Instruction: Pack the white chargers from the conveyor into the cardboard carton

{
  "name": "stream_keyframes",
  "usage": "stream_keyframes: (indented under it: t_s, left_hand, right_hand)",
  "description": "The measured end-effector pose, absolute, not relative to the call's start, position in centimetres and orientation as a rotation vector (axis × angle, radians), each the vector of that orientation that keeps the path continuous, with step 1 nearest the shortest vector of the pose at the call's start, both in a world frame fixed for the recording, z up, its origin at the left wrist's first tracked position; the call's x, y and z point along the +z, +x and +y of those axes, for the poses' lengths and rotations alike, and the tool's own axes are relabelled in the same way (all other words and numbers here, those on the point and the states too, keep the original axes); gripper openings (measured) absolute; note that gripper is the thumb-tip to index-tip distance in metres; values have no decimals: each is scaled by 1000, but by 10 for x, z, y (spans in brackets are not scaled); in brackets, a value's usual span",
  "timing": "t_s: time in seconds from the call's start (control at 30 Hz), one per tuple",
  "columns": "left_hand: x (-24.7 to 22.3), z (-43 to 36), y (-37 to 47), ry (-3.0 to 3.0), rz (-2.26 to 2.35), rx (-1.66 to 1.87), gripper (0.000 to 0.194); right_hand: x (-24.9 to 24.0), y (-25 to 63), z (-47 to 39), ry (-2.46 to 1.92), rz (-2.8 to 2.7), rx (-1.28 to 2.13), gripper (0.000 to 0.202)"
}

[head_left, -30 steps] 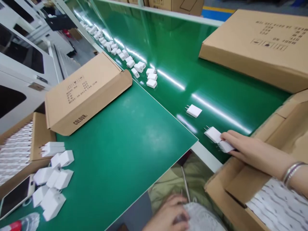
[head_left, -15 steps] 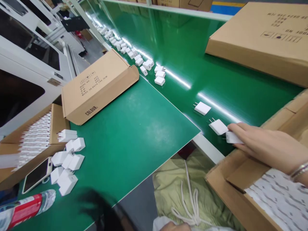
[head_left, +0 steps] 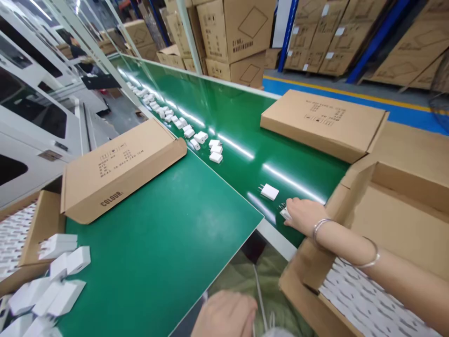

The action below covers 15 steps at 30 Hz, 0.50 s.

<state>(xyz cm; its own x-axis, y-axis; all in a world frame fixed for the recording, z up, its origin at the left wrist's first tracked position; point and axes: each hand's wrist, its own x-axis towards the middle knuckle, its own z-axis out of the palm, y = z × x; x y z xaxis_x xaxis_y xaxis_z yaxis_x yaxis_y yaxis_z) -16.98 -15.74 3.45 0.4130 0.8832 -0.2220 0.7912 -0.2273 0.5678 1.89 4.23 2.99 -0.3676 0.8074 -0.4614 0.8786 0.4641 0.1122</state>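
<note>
The head view now tilts up, bringing in more of the room. The right hand (head_left: pixel 303 215) has settled over the white charger (head_left: pixel 285 214) at right of centre; its neighbour, plain to see half a second ago, no longer shows apart from it. The fingers are narrow, closed round the charger with prongs poking out toward the left of the frame; how many pieces they hold cannot be told. This suggests the gathering is further along, though the charger remains over the belt, outside the open box (head_left: pixel 296 292) at lower right. One loose charger (head_left: pixel 270 192) lies untouched just beyond the fingertips.

The left hand (head_left: pixel 224 313) has come further into view at bottom centre, fingers curled; whether it holds anything cannot be told.

On the green worktop (head_left: pixel 175 234), a charger cluster (head_left: pixel 68 260) sits at lower left by a filled box (head_left: pixel 40 234), below a closed carton (head_left: pixel 119 164). More chargers (head_left: pixel 182 124) trail along the glossy belt (head_left: pixel 231 110) toward the upper left, and another carton (head_left: pixel 326 121) lies at upper right. Beyond stand stacked cartons (head_left: pixel 242 28) and white machines (head_left: pixel 45 117).
</note>
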Motion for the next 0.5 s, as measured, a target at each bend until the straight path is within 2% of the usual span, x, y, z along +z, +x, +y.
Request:
stream_keyframes:
  t_s: [0.1, 0.17, 0.23, 0.3, 0.33, 0.4, 0.5]
  left_hand:
    - [62, -88, -161, 2211, 1509, 236, 24]
    - [60, -42, -143, 2331, 1563, 168, 25]
    - [43, -1, -122, 2427, 1588, 143, 34]
    - [23, 31, -104, 2504, 1592, 110, 46]
    - [14, 43, -98, 2498, 1608, 53, 45]
    - [3, 58, -90, 2443, 1635, -75, 33]
    - [7, 60, -90, 2406, 1600, -125, 23]
  right_hand:
    - [32, 31, 51, 1415, 2285, -246, 23]
    - [39, 44, 53, 1429, 2311, -273, 26]
    - [48, 60, 50, 1544, 2386, -492, 33]
    - [56, 80, 39, 1793, 2466, -958, 42]
    - [60, 91, 32, 1939, 2465, -1257, 45]
    - [63, 112, 12, 2193, 2310, -1866, 45]
    - [60, 134, -21, 2507, 1567, -2748, 38]
